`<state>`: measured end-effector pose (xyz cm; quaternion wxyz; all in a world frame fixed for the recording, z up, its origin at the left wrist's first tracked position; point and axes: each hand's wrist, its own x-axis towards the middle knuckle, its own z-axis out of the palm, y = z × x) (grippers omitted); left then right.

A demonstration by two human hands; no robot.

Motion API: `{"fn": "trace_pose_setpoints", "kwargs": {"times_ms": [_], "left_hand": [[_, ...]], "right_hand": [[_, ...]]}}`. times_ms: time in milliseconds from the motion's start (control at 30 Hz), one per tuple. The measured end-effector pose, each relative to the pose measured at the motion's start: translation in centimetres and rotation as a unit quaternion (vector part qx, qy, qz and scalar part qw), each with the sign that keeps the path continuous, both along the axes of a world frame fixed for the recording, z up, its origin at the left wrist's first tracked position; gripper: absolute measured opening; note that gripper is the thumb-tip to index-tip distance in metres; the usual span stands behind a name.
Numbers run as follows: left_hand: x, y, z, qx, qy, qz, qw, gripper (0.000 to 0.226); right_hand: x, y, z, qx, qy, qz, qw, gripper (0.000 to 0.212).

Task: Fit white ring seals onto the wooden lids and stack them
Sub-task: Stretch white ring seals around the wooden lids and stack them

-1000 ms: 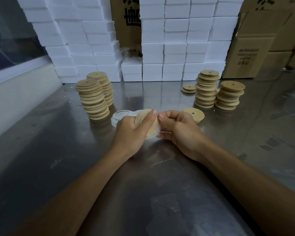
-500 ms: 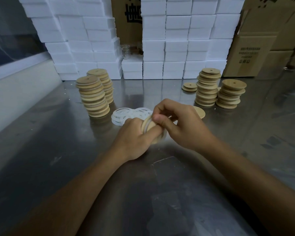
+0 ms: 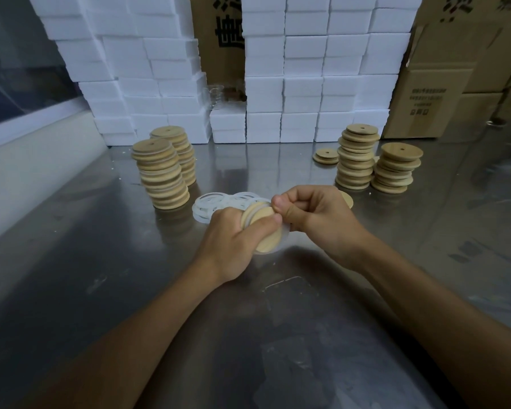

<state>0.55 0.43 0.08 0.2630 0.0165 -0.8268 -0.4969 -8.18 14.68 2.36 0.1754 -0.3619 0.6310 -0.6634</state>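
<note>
a: head view, centre of the frame; the left hand (image 3: 230, 243) grips a round pale wooden lid (image 3: 261, 228) held on edge and tilted, thumb laid across its flat face, the other fingers curled behind it out of sight; a thin white ring seal (image 3: 281, 239) shows along the lid's lower right rim.

b: and the right hand (image 3: 319, 216)?

a: just right of the lid, touching it; thumb and forefinger pressed together, pinching the seal at the lid's upper edge; the remaining fingers are curled into the palm; how far the seal is seated around the rim i cannot tell.

b: what lies behind the hands?

a: a loose pile of white ring seals (image 3: 216, 203) flat on the grey metal table (image 3: 101, 261), just beyond the left hand; a single wooden lid (image 3: 347, 199) lies flat behind the right hand, mostly hidden by it.

b: the stacks?

a: left of centre, two tall stacks side by side; the nearer left stack of lids (image 3: 161, 174) shows white bands between the discs; the farther left stack (image 3: 176, 149) stands just behind it; right of centre, a tall right stack of bare lids (image 3: 356, 157), a shorter right stack (image 3: 396, 169) just beside it, and a low pair of lids (image 3: 326, 156) to their left, near the back.

b: and the back of the frame?

a: a wall of white foam blocks (image 3: 307, 69) across the upper middle; brown cardboard boxes (image 3: 455, 84) at the upper right.
</note>
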Motion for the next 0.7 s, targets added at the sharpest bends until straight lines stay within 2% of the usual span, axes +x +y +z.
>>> {"fn": "trace_pose_setpoints", "kwargs": {"times_ms": [100,300,467,533,700], "left_hand": [[-0.1,-0.1,0.0,0.025,0.01,0.007,1.0,0.044],[0.0,-0.1,0.0,0.064,0.006,0.008,0.998,0.04],[-0.3,-0.6,0.0,0.13,0.02,0.042,0.99,0.059],[-0.3,-0.9,-0.1,0.149,0.014,0.059,0.987,0.056],[-0.5,-0.9,-0.5,0.128,-0.039,0.045,0.99,0.047]], "right_hand": [[-0.1,0.0,-0.3,-0.012,-0.061,0.026,0.998,0.015],[0.0,-0.6,-0.6,-0.033,-0.133,0.035,0.99,0.017],[0.1,-0.7,-1.1,-0.022,-0.154,0.037,0.987,0.012],[0.3,-0.7,-1.4,-0.003,-0.15,0.035,0.988,0.014],[0.5,-1.0,-1.5,-0.006,-0.125,0.001,0.992,0.017]]}}
